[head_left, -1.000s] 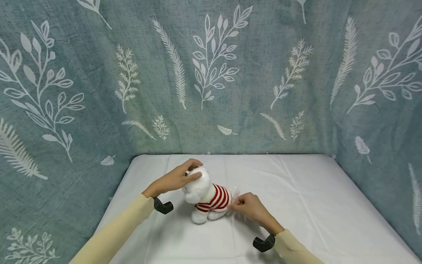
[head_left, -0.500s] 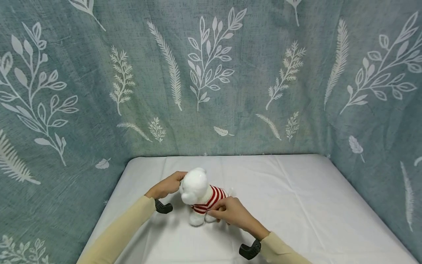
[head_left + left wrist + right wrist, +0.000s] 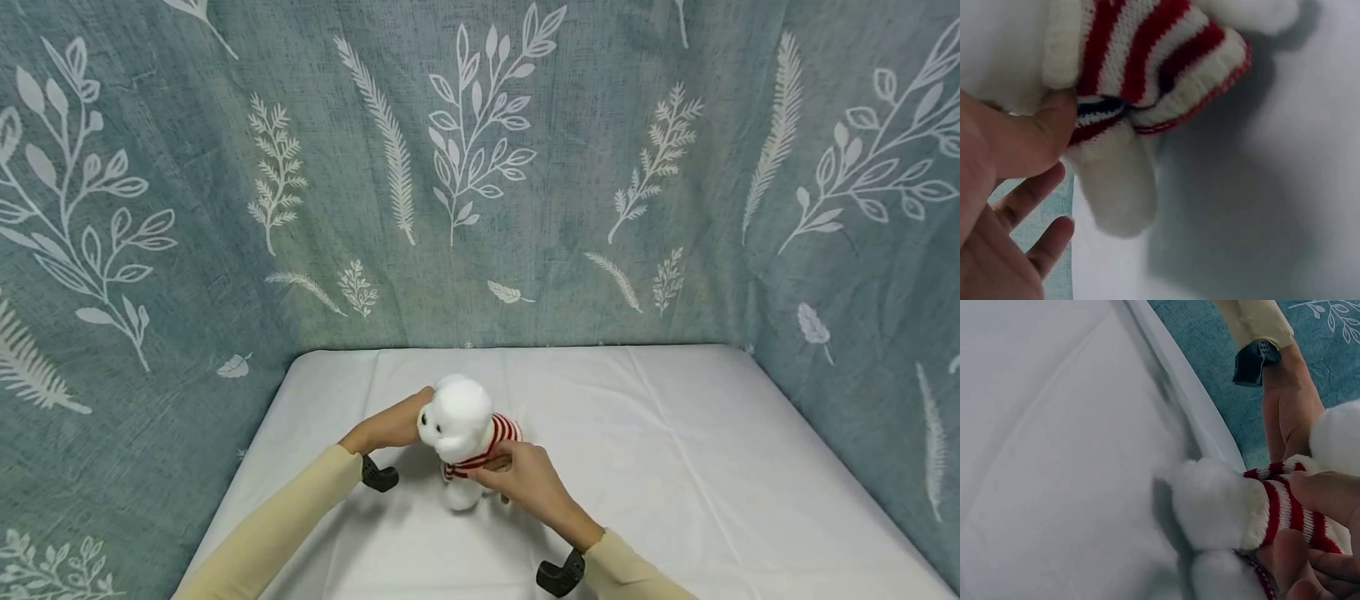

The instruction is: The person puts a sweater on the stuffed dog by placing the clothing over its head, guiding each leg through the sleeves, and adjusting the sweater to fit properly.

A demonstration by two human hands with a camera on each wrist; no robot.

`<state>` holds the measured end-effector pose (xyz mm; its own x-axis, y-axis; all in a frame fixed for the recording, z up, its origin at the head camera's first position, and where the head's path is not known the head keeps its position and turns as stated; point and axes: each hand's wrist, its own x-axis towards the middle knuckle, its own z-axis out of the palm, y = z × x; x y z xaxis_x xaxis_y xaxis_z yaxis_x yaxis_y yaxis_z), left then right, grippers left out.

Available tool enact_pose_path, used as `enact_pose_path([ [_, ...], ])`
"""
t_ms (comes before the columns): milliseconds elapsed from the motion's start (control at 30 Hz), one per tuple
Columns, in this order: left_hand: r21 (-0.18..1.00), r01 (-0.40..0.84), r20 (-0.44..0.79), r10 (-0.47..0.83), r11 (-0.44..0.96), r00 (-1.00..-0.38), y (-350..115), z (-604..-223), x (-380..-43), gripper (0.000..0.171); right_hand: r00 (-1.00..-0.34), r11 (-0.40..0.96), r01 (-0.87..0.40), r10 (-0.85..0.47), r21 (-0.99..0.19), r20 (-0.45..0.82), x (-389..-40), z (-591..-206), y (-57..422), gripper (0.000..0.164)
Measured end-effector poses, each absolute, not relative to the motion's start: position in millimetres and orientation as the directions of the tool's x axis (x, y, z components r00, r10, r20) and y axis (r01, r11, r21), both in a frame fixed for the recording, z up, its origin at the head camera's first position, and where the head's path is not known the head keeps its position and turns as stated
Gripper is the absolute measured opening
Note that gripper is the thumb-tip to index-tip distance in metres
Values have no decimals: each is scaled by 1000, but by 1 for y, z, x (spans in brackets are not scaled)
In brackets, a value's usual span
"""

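Observation:
A white plush toy (image 3: 459, 412) with dark eyes stands on the table, wearing a red-and-white striped knitted sweater (image 3: 507, 428). My left hand (image 3: 393, 423) is at the toy's far left side, its fingers hidden behind the head in the head view. In the left wrist view the thumb (image 3: 1054, 128) pinches the sweater's edge just above a white leg (image 3: 1119, 190); the last two fingers are bent and off the toy. From the near side my right hand (image 3: 528, 482) pinches the striped knit between thumb (image 3: 1329, 494) and fingers in the right wrist view.
A white cloth covers the table (image 3: 675, 467). Blue-green curtains (image 3: 555, 167) with white leaf prints rise behind it and on both sides. A black wrist device (image 3: 561, 575) sits on the right wrist, and another (image 3: 380, 475) on the left.
My left hand has slid from the top of the toy's head down to its side. My right hand has moved left from the tail end to the sweater's front. The face has turned toward the camera.

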<state>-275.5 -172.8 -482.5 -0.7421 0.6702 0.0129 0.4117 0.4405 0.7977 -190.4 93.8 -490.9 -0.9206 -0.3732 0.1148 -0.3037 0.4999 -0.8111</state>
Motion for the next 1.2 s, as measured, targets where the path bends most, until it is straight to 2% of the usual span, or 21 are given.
enact_pose_path([
  [133, 804, 412, 34, 659, 428, -752, -168, -484, -271, 42, -925, 529, -339, -337, -778, 174, -195, -489, 100, 30],
  [233, 811, 399, 62, 615, 428, -786, -163, -484, -267, 37, -927, 543, -351, -317, -763, 201, -202, -486, 107, 28],
  [367, 814, 405, 139, 537, 416, -832, -154, -485, -262, 42, -931, 556, -347, -302, -756, 205, -214, -483, 115, 37],
  [600, 860, 392, 230, 439, 326, -868, -140, -490, -252, 39, -934, 541, -317, -320, -779, 158, -233, -480, 127, 51],
  [933, 901, 352, 257, 343, 252, -903, -120, -504, -248, 33, -933, 481, -271, -343, -834, 105, -249, -488, 141, 52],
  [1200, 911, 311, 225, 305, 271, -925, -117, -510, -250, 37, -937, 473, -249, -337, -845, 87, -252, -491, 143, 54],
])
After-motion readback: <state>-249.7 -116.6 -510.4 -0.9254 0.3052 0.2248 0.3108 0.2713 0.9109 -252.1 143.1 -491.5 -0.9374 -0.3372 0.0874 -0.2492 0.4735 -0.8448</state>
